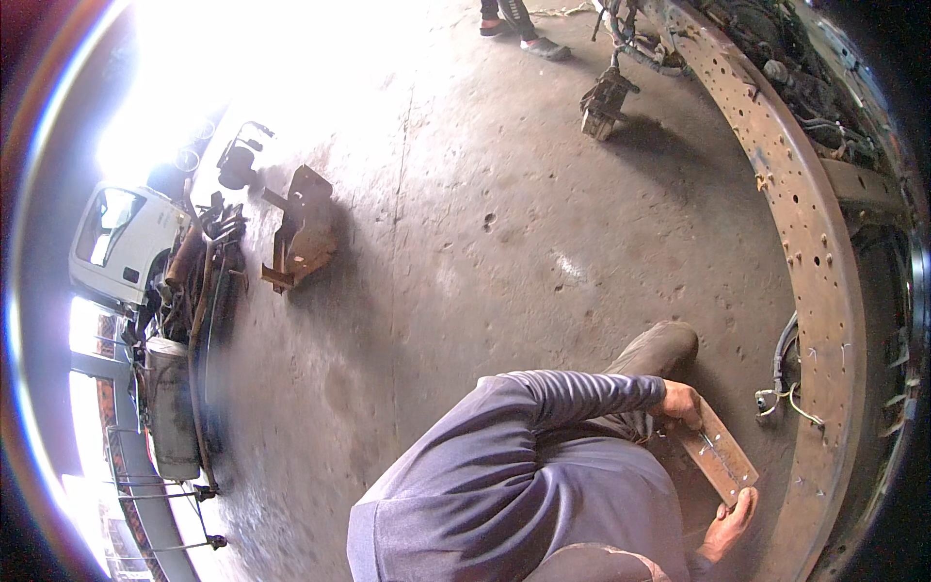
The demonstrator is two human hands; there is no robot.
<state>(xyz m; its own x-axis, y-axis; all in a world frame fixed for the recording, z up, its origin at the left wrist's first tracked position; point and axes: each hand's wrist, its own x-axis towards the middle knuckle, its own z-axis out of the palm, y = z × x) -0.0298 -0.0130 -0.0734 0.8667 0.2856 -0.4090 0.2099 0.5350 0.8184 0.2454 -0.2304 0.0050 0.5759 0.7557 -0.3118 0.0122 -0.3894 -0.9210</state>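
Observation:
My left hand (683, 404) grips the upper end of a rusty brown metal plate (720, 454). The plate is a flat oblong with white marks and small dark holes on its face. At its lower corner my right hand (734, 524) holds the edge, thumb against the plate. It sits tilted beside my bent knee (661, 349), to the left of a long rusty truck frame rail (829, 291). Some of the fingers of my left hand are hidden.
Loose cables with connectors (776, 396) hang by the rail. A dark mechanical part (606, 102) hangs farther off, near another person's feet (545, 48). A rusty bracket (305, 233) stands on the concrete floor. Along the left are a white truck cab (126, 238) and a cylindrical tank (173, 412).

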